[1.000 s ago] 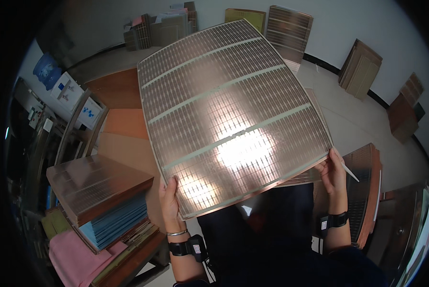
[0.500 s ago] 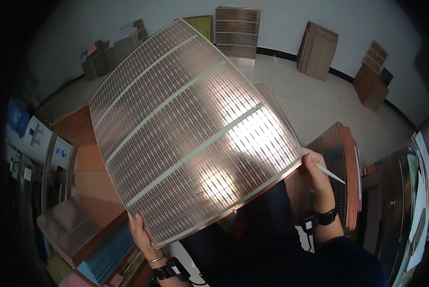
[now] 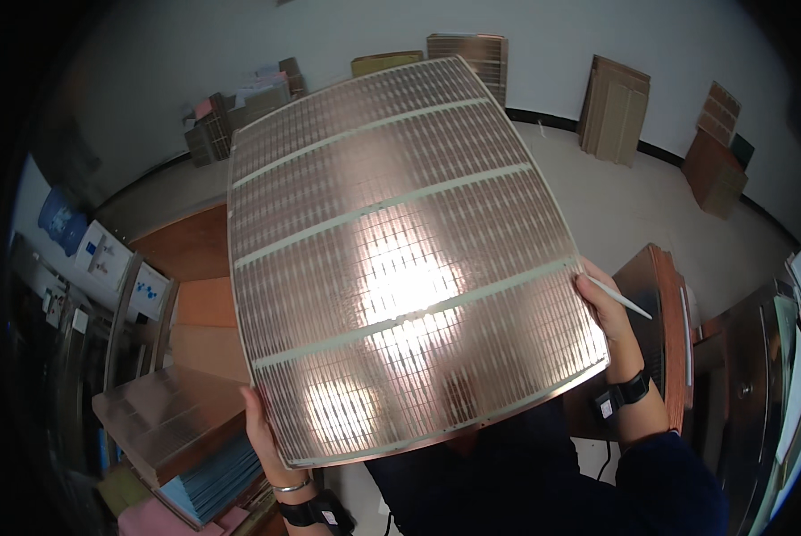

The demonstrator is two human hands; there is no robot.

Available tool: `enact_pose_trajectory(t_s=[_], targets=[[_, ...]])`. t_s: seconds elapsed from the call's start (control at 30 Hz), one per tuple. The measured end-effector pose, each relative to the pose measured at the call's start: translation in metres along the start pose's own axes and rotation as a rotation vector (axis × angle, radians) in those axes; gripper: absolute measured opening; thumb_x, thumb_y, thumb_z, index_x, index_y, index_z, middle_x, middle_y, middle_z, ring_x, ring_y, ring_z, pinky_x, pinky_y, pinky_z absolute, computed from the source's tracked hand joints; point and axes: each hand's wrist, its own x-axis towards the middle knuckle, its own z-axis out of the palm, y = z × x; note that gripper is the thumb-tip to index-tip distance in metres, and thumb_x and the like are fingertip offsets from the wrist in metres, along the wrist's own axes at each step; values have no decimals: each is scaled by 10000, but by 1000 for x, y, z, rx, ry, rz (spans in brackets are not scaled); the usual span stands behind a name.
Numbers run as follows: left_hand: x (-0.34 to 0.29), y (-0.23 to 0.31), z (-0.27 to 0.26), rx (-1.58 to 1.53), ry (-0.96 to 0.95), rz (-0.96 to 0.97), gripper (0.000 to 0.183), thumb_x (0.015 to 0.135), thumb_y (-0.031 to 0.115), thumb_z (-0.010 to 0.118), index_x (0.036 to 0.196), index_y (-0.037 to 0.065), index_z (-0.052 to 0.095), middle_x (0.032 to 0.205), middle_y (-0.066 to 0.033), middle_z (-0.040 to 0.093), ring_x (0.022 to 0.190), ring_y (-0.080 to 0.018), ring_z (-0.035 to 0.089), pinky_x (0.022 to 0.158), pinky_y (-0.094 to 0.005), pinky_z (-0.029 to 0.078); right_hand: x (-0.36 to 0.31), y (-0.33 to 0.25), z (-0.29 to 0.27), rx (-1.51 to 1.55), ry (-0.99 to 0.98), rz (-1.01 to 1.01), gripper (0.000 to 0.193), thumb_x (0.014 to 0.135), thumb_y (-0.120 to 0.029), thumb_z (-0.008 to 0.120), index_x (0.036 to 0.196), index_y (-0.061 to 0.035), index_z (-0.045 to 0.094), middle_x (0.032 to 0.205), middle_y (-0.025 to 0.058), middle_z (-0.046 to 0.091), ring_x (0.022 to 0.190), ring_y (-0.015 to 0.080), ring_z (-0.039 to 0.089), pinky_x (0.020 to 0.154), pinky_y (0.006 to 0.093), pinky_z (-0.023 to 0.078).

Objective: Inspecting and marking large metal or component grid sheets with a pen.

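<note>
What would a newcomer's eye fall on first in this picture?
First, probably, the large, shiny, copper-coloured rectangular panel with a fine grid and pale green bands, which fills the centre and shows bright glare. The left hand and right hand hold its lower side edges, and the right also holds a thin white pointed stick. At far left, the blue rounded water bottle on the white boxy dispenser stands out too.

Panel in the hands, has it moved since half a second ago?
Yes, rightward in view: the panel's top right corner, then near the left end of the yellow board by the wall, now shows past its right end.
</note>
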Motion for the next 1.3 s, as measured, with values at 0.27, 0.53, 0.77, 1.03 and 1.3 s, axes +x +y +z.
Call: enact_pose_trajectory(t_s=[0.27,0.53,0.77,1.03,1.3], targets=[[-8,-65,77,-532,-291,200,800,849,599,481,1427,93,257,1483,-105,259,1359,-232,250,1130,-423,185,-6,40,72,306,181,-108,437,913,-168,546,1285,24,424,1162,105,566,1070,170,547,941,285,435],[-4,-59,59,-425,117,116,314,967,194,454,1261,82,451,1208,-79,531,1123,-232,517,948,-428,454,-6,43,18,520,-27,-165,294,940,-187,516,1166,0,508,1146,120,591,1017,204,602,847,353,530],[-14,-41,7,-171,196,165,265,977,181,435,1150,-1,520,1064,-84,613,953,-152,598,850,-288,485,-14,-9,-80,448,357,-344,299,980,-217,420,1136,-1,556,1170,120,594,1068,214,572,957,369,450],[-12,-41,-9,-131,279,84,267,984,165,411,1114,-23,548,1016,-99,635,883,-135,620,771,-254,511,-31,10,-100,375,193,-302,289,974,-195,439,1124,20,563,1147,139,611,1075,218,574,961,373,444],[-17,-48,-32,-131,354,56,294,980,140,406,1168,-41,541,1058,-128,634,907,-163,627,793,-264,519,-31,12,-72,313,274,-264,245,955,-166,482,1068,25,587,1092,129,640,1010,200,609,922,333,468]])
